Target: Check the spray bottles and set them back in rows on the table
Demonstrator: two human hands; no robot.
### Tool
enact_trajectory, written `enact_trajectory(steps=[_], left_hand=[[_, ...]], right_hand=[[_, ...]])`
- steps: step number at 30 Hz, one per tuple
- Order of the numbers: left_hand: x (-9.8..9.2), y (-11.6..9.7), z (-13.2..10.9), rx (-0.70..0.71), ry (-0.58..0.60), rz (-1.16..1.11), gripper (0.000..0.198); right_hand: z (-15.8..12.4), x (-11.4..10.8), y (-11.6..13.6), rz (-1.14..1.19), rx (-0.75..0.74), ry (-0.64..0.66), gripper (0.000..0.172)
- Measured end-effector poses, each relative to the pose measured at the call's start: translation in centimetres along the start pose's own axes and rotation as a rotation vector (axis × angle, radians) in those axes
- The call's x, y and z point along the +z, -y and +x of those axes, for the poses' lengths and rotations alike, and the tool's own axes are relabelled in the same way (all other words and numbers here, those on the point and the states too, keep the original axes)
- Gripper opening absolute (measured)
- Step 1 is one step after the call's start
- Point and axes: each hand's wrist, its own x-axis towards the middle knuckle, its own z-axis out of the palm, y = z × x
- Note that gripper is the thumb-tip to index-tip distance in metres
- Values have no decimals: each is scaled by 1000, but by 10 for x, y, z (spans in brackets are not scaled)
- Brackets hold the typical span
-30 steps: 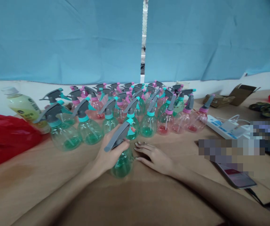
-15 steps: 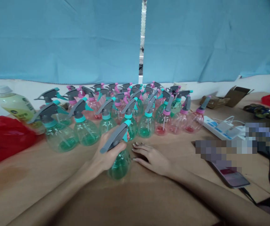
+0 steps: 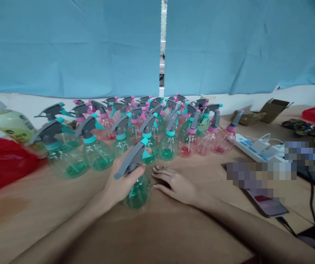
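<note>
My left hand [image 3: 123, 178] is wrapped round the neck of a green spray bottle [image 3: 137, 196], just below its grey trigger head with a turquoise nozzle. The bottle stands upright on the wooden table at the front of the group. My right hand [image 3: 175, 183] rests on the table to the right of this bottle, palm down, fingers stretched out to the left and apart from it. Behind both hands stand several more spray bottles, among them a green one [image 3: 168, 148] with a turquoise collar and a pink one [image 3: 188, 145] with a pink collar.
A red plastic bag [image 3: 6, 165] and a pale drink bottle [image 3: 14, 126] are at the left. On the right lie a phone [image 3: 270, 205] with a cable, a white power strip [image 3: 252, 146] and an opened cardboard box [image 3: 274, 110]. A blue cloth [image 3: 77, 47] hangs behind.
The whole view has shifted slightly, so things appear a little further left. Both hands keep their places, the left still on the green spray bottle.
</note>
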Motion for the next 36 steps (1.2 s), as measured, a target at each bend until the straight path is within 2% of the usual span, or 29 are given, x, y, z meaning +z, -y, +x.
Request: enact_trajectory(steps=[11,24,36], left_hand=[[6,16,-3,-51,17,-155,4],[5,16,-3,-105,30,-185,9],[4,15,-3,-92,38,-187,14]], right_hand=[[-1,2,-2,-5,-3,9,43],[-1,1,-2,-9,0,15,42],[-1,1,-1,0,5,17,43]])
